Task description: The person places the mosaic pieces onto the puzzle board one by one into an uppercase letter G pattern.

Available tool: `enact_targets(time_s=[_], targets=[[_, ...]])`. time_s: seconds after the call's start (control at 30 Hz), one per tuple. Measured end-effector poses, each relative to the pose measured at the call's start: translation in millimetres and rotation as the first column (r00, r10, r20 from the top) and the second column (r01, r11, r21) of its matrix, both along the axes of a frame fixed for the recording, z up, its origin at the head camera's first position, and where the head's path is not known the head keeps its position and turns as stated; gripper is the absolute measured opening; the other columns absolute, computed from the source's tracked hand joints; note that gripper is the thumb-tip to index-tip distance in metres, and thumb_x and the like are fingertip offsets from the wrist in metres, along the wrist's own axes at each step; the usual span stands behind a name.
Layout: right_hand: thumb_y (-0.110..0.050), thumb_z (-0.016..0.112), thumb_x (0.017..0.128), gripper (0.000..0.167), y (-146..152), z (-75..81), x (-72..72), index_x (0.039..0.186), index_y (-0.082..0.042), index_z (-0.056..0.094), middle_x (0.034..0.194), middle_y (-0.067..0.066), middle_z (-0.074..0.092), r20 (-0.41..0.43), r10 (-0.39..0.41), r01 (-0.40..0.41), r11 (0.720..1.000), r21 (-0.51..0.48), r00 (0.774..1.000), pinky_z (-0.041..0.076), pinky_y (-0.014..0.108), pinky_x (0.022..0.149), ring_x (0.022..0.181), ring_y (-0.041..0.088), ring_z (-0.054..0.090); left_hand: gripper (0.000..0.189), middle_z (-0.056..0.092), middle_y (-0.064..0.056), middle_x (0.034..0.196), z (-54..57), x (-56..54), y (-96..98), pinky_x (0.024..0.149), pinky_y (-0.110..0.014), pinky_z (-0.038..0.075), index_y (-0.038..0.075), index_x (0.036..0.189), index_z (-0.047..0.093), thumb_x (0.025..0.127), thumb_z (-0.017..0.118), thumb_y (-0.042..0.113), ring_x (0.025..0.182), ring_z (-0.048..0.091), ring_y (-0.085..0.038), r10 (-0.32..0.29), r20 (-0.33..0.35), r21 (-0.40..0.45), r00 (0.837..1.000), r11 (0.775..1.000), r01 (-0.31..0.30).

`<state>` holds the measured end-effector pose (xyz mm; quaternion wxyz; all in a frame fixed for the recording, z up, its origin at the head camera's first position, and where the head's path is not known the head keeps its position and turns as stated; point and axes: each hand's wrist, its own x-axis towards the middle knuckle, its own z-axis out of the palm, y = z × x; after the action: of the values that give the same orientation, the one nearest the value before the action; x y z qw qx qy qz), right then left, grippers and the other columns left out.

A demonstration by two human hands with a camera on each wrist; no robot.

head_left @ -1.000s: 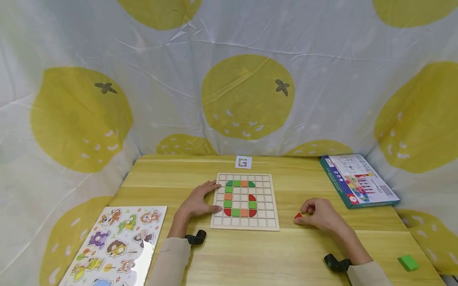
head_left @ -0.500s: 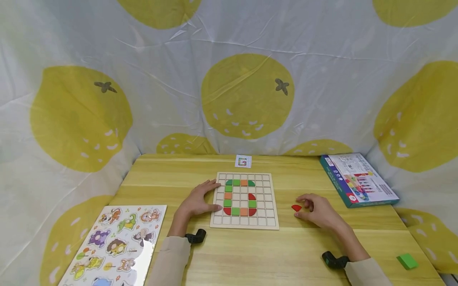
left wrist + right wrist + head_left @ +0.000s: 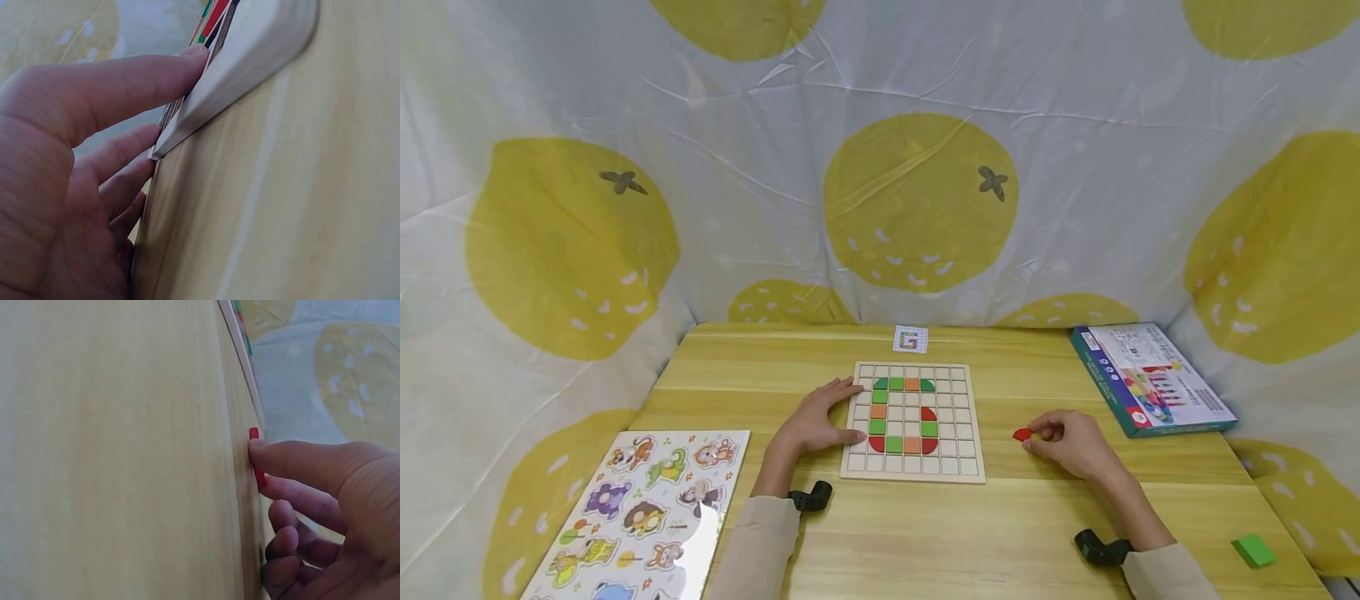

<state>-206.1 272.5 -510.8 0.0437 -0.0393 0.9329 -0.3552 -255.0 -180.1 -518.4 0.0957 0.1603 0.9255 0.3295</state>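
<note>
A wooden grid board [image 3: 951, 468] lies mid-table, with green, orange and red pieces set in its squares in a G-like shape. My left hand [image 3: 811, 422] rests at the board's left edge, thumb and fingertips touching its rim, fingers mostly straight. In the left wrist view, the thumb [image 3: 144, 81] lies on top of the board's edge. To the right of the board, my right hand [image 3: 1071, 442] pinches a red quarter-circle piece [image 3: 1022, 434] between thumb and index finger. The right wrist view has this piece [image 3: 254, 433] edge-on at the tabletop, the other fingers curled below.
A small card [image 3: 911, 339] with a G pattern lies behind the board. A flat game box [image 3: 1157, 379] sits at the back right, a green block [image 3: 1253, 551] at the front right. An animal puzzle board [image 3: 643, 508] lies at the left.
My right hand loosened from the red piece, which turned on the table, then its thumb and index finger closed on it again. The left hand has stayed on the board.
</note>
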Motion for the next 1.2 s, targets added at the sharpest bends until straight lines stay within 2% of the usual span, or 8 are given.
enact_targets(time_s=[0.2, 0.4, 0.67, 0.9, 1.2], targets=[[-0.024, 0.084, 0.087, 0.026, -5, 1.1, -0.9, 0.104, -0.005, 0.079, 0.085, 0.003, 0.063, -0.008, 0.012, -0.012, 1.0, -0.003, 1.0, 0.04, 0.022, 0.06, 0.075, 0.017, 0.051, 0.085, 0.032, 0.002, 0.169, -0.9, -0.6, -0.6, 0.123, -0.068, 0.023, 0.028, 0.155, 0.049, 0.079, 0.084, 0.044, 0.159, 0.02, -0.035, 0.005, 0.0, -0.008, 1.0, 1.0, -0.005], [-0.022, 0.082, 0.088, 0.023, -11, 2.6, -8.2, 0.106, -0.008, 0.079, 0.085, 0.003, 0.063, -0.018, 0.018, -0.018, 1.0, -0.015, 1.0, 0.042, 0.022, 0.062, 0.078, 0.018, 0.053, 0.085, 0.032, 0.003, 0.169, -1.3, -0.6, -0.8, 0.124, -0.067, 0.022, 0.028, 0.155, 0.049, 0.079, 0.083, 0.045, 0.159, 0.02, -0.034, 0.004, -0.003, -0.009, 1.0, 1.0, -0.004], [-0.026, 0.083, 0.088, 0.025, -21, 5.5, -18.2, 0.106, -0.009, 0.08, 0.086, 0.002, 0.064, -0.072, 0.025, -0.026, 0.999, -0.021, 0.997, 0.045, 0.022, 0.064, 0.078, 0.018, 0.054, 0.085, 0.031, 0.003, 0.17, -0.7, -1.0, -1.0, 0.123, -0.069, 0.023, 0.029, 0.155, 0.049, 0.079, 0.084, 0.044, 0.159, 0.02, -0.035, 0.007, 0.001, -0.008, 1.0, 1.0, -0.007], [-0.025, 0.084, 0.087, 0.026, -37, 8.3, -25.5, 0.107, -0.009, 0.08, 0.084, 0.002, 0.062, -0.11, 0.055, -0.061, 0.997, -0.05, 0.992, 0.044, 0.022, 0.064, 0.077, 0.018, 0.053, 0.085, 0.031, 0.003, 0.17, -1.2, -1.5, -1.4, 0.122, -0.069, 0.024, 0.029, 0.155, 0.048, 0.079, 0.084, 0.045, 0.159, 0.02, -0.036, 0.009, -0.002, -0.015, 1.0, 1.0, -0.009], [-0.02, 0.083, 0.088, 0.02, -63, 9.3, -32.9, 0.105, -0.01, 0.08, 0.084, 0.003, 0.06, -0.1, 0.078, -0.088, 0.991, -0.101, 0.992, 0.042, 0.023, 0.062, 0.076, 0.019, 0.052, 0.085, 0.031, 0.003, 0.17, -2.2, -1.3, -1.2, 0.122, -0.069, 0.023, 0.029, 0.155, 0.049, 0.079, 0.084, 0.045, 0.159, 0.02, -0.037, 0.009, -0.001, -0.01, 1.0, 1.0, -0.009]])
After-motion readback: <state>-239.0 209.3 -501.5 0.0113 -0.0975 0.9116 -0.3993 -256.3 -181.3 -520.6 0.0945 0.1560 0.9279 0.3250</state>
